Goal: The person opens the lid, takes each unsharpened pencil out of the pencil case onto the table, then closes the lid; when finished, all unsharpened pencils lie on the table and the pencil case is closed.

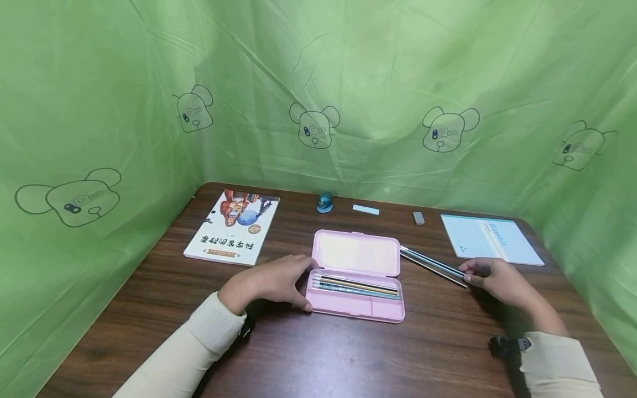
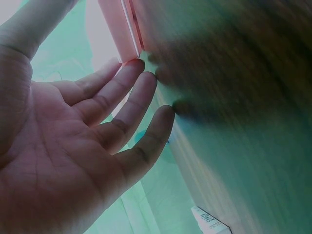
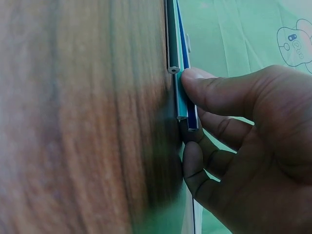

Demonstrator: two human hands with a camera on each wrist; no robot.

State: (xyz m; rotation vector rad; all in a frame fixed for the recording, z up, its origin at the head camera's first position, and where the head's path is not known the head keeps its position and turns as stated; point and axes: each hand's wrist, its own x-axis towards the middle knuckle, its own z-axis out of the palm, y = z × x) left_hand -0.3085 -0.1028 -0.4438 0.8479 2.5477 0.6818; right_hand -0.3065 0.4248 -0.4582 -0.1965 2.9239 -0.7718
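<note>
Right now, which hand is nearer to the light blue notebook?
Right. The right hand, at the loose pencils, is just this side of the notebook; the left hand is farther off, at the pink case.

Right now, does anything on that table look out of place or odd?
Mainly the book at left, which lies upside down in the head view, its title inverted. The pencils slanting outside the pink case seem less odd: the right hand grips some. Nothing looks spilled or damaged.
</note>
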